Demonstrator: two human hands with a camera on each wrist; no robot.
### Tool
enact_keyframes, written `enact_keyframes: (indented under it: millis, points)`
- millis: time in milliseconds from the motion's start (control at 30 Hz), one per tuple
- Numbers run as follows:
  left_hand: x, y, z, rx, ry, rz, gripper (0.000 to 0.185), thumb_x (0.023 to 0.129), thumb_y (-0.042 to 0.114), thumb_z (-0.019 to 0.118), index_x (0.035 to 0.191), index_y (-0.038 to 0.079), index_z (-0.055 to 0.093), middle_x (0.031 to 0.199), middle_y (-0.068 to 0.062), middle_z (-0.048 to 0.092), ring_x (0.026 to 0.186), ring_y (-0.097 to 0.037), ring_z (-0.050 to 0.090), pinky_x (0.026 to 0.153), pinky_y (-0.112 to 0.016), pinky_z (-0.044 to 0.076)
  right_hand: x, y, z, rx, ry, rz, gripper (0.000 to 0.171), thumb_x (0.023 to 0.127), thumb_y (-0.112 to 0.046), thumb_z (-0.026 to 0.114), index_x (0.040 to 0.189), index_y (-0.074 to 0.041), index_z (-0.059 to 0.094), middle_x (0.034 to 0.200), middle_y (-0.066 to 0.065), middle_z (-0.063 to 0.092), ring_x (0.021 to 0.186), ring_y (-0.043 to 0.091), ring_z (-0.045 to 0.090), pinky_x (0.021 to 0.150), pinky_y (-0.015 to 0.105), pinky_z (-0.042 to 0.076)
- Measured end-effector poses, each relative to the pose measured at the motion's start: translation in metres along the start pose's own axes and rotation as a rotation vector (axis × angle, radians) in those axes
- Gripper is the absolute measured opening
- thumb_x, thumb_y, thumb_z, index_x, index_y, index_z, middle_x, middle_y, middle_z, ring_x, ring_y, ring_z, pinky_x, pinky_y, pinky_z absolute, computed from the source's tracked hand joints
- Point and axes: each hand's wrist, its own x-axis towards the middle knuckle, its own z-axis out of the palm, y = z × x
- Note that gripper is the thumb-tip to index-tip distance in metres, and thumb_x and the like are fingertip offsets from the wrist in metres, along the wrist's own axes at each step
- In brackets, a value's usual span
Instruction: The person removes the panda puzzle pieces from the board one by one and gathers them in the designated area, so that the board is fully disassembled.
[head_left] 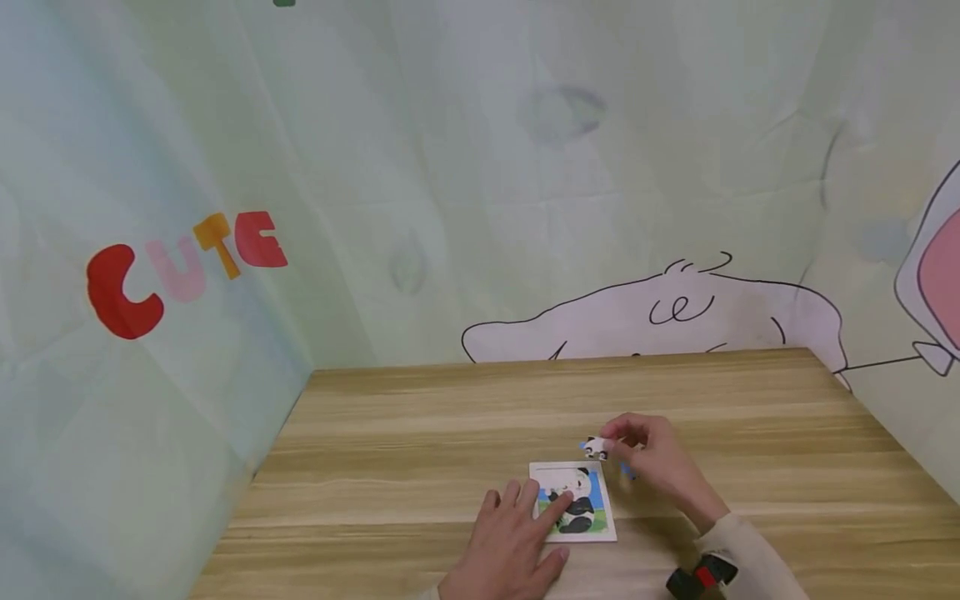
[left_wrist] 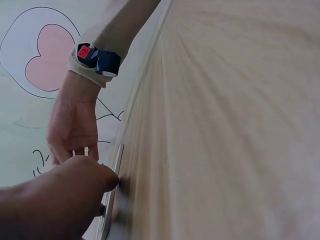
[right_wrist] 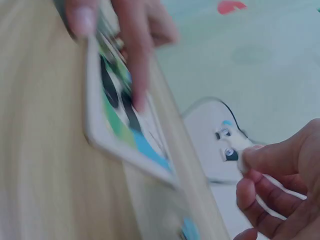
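The right hand's [head_left: 663, 467] thumb and fingertips [right_wrist: 250, 159] pinch a small white-and-black cardboard puzzle piece [head_left: 596, 448], lifted off the wood just beyond the far right corner of the square white-framed panda puzzle board [head_left: 573, 502]. The left hand's [head_left: 510, 550] fingers lie straight and spread, its index fingertip [right_wrist: 139, 102] pressing on the panda picture and steadying the board, which lies flat near the tabletop's [head_left: 420, 442] front edge. From the pinched piece, the board lies toward the person and slightly left; the right hand is nearer its far edge.
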Motion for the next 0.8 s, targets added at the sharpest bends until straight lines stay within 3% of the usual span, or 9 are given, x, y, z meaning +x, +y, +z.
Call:
enact_keyframes:
  millis: [200, 400, 633, 800]
  points:
    - [0.001, 0.001, 0.001, 0.007, 0.011, 0.005, 0.058, 0.106, 0.062, 0.048, 0.16, 0.043, 0.047, 0.115, 0.0, 0.054, 0.102, -0.018, 0.046, 0.082, -0.038, 0.039, -0.004, 0.029, -0.035, -0.059, -0.012, 0.046, 0.013, 0.099, -0.007, 0.072, 0.11, -0.001, 0.077, 0.102, 0.008, 0.078, 0.086, 0.014, 0.061, 0.072, 0.025, 0.047]
    - [0.001, 0.001, 0.002, 0.011, 0.004, -0.001, 0.058, 0.106, 0.062, 0.048, 0.16, 0.043, 0.048, 0.113, 0.0, 0.054, 0.101, -0.018, 0.045, 0.08, -0.037, 0.037, -0.01, 0.053, -0.057, -0.189, -0.007, 0.053, 0.013, 0.097, -0.01, 0.074, 0.106, -0.003, 0.079, 0.099, 0.005, 0.078, 0.083, 0.01, 0.057, 0.071, 0.025, 0.045]
    - [0.0, 0.0, 0.002, 0.003, -0.016, -0.004, 0.059, 0.106, 0.063, 0.047, 0.161, 0.044, 0.045, 0.115, 0.0, 0.053, 0.101, -0.018, 0.044, 0.08, -0.036, 0.037, -0.013, 0.058, -0.067, -0.297, -0.008, 0.006, 0.009, 0.093, -0.01, 0.074, 0.1, -0.007, 0.08, 0.095, 0.003, 0.078, 0.082, 0.01, 0.058, 0.071, 0.025, 0.045]
    - [0.0, 0.001, 0.003, 0.024, 0.036, 0.007, 0.058, 0.105, 0.061, 0.05, 0.16, 0.042, 0.049, 0.113, 0.0, 0.055, 0.1, -0.017, 0.047, 0.081, -0.038, 0.04, -0.013, 0.061, -0.066, -0.375, 0.038, -0.042, 0.004, 0.09, -0.01, 0.077, 0.093, -0.011, 0.078, 0.087, -0.002, 0.075, 0.079, 0.008, 0.057, 0.07, 0.026, 0.044]
